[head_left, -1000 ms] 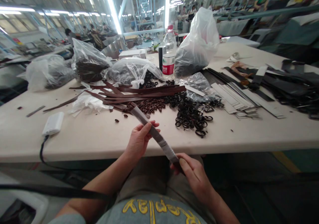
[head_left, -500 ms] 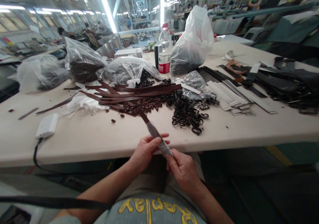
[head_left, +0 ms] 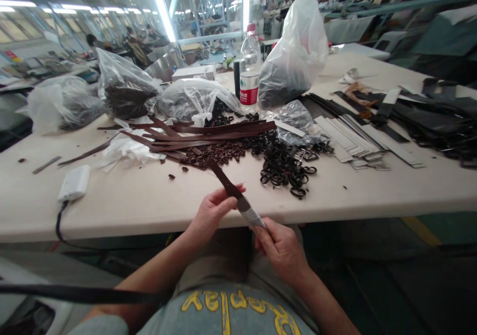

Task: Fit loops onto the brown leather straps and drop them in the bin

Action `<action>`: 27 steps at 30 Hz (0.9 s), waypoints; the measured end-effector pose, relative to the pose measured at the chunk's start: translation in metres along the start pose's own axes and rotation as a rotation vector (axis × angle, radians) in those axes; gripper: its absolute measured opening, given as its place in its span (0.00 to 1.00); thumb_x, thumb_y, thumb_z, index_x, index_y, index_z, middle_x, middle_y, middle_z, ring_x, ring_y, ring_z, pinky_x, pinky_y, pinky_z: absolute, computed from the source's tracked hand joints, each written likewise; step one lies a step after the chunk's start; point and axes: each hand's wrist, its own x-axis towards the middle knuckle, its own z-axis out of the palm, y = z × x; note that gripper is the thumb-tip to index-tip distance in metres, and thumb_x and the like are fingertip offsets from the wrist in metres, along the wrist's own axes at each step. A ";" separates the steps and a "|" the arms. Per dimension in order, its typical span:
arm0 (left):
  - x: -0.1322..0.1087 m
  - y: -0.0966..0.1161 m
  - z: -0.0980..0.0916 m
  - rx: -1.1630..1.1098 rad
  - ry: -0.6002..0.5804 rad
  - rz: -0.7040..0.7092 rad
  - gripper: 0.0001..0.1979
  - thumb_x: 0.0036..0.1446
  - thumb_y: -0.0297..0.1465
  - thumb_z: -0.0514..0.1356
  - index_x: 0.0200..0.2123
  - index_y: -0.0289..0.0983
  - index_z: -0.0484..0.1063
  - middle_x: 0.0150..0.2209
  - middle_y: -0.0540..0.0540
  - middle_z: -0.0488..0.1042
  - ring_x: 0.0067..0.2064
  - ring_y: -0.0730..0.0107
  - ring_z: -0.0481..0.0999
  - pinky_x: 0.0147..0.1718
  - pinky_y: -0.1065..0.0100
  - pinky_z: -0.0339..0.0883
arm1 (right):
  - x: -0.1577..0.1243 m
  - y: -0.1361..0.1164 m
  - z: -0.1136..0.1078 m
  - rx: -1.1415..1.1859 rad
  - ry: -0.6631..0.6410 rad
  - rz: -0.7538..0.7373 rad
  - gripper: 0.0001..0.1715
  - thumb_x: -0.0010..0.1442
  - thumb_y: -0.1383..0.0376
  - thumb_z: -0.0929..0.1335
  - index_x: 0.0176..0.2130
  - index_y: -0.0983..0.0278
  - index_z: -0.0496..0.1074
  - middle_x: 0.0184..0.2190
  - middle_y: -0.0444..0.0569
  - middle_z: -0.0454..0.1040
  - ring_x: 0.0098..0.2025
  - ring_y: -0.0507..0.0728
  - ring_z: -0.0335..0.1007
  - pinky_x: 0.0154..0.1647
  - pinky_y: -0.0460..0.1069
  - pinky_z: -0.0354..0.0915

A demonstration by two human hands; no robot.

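On the table (head_left: 122,201), I saw straps (head_left: 208,139) lying mostly left of the rings (head_left: 278,168) and strips (head_left: 345,141) to their right. Behind stood a bottle (head_left: 249,74), left of a bag (head_left: 296,51). In front, a band (head_left: 246,210) ran past the left hand (head_left: 212,210) into the right hand (head_left: 279,245).

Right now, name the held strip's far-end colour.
Dark brown; the strip's far end shows best in the head view.
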 end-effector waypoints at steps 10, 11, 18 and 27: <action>0.016 0.027 -0.022 -0.043 0.262 0.172 0.16 0.45 0.42 0.74 0.27 0.34 0.82 0.28 0.43 0.80 0.28 0.68 0.74 0.28 0.70 0.68 | -0.016 0.011 -0.014 0.037 -0.196 0.101 0.22 0.70 0.54 0.60 0.28 0.62 0.66 0.21 0.42 0.69 0.22 0.51 0.66 0.26 0.45 0.60; 0.016 0.027 -0.024 -0.059 0.274 0.181 0.16 0.44 0.42 0.75 0.27 0.35 0.82 0.28 0.43 0.80 0.28 0.68 0.74 0.29 0.71 0.68 | -0.022 0.016 -0.018 0.047 -0.215 0.120 0.23 0.70 0.54 0.60 0.28 0.62 0.66 0.21 0.42 0.69 0.22 0.52 0.66 0.26 0.46 0.61; 0.011 0.015 -0.026 -0.016 0.223 0.135 0.17 0.47 0.44 0.74 0.30 0.35 0.84 0.30 0.42 0.81 0.30 0.67 0.75 0.29 0.70 0.68 | -0.056 0.049 -0.057 0.013 -0.307 0.257 0.27 0.70 0.50 0.59 0.27 0.63 0.68 0.23 0.44 0.70 0.26 0.54 0.68 0.28 0.47 0.62; -0.015 -0.001 0.019 0.074 -0.156 -0.038 0.17 0.52 0.44 0.71 0.34 0.35 0.84 0.30 0.44 0.80 0.31 0.63 0.77 0.34 0.66 0.71 | 0.012 -0.020 -0.025 0.075 -0.141 0.017 0.16 0.69 0.56 0.63 0.38 0.63 0.74 0.31 0.45 0.77 0.33 0.54 0.73 0.36 0.46 0.64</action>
